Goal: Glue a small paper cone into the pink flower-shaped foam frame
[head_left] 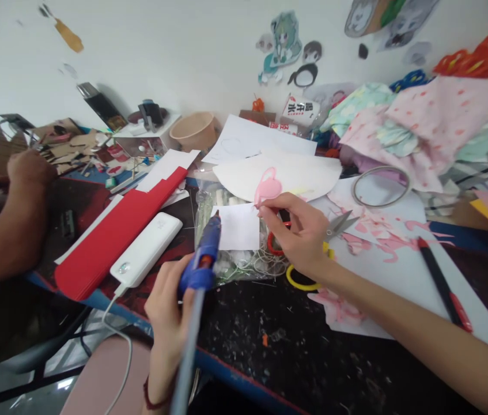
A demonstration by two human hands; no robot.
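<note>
My left hand (169, 305) is wrapped round a blue glue gun (204, 253), whose nozzle points away over the left edge of a small white paper (238, 227). A glue stick (188, 351) runs out of the gun's rear. Between thumb and finger, my right hand (298, 230) pinches a pink paper cutout (268, 185), held over a rounded white sheet (230, 174). The small paper lies on a clear plastic bag (226, 268). Beside my right hand are scissors with yellow handles (302, 283) and a red-handled pair (275, 242).
A white power bank (146, 249) with a cable and red folded paper (118, 236) lie left. At far left are another person's hands (30, 167). Pink scraps, a tape ring (381, 187) and a black-red pen (442, 282) lie right, with piled cloth (438, 121) behind.
</note>
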